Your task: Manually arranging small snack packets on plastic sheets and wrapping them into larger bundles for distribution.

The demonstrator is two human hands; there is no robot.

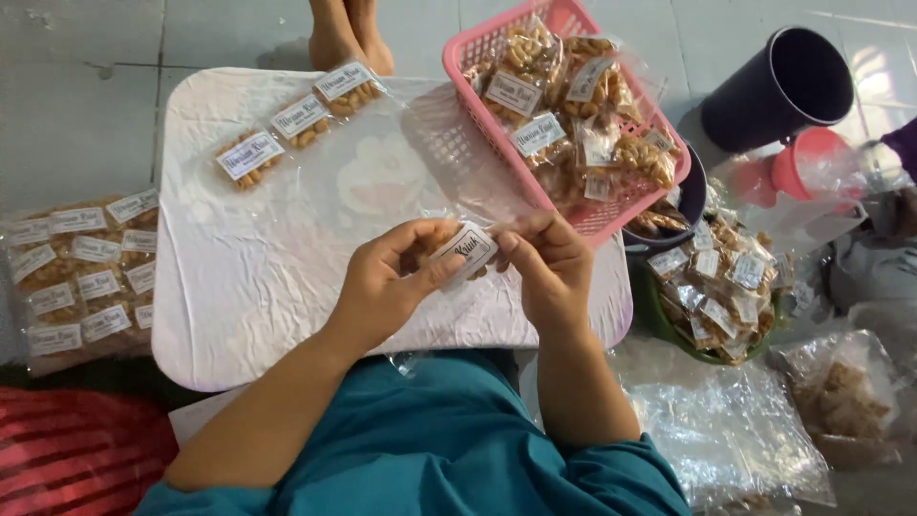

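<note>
Snack packet [465,250] contents behind label and fingers.

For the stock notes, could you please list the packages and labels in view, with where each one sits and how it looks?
Small clear snack packet, white label: held by left hand and right hand.
Strip of three packets: on white table, far left.
Labelled packets: in pink basket.
Packet sheet: floor, left.
Packet pile: green bowl, right.

A small clear snack packet [464,250] with a white label, pinched mid-frame above the white table.

Basket [468,59] right — packets [296,117] on table [239,287]
</note>
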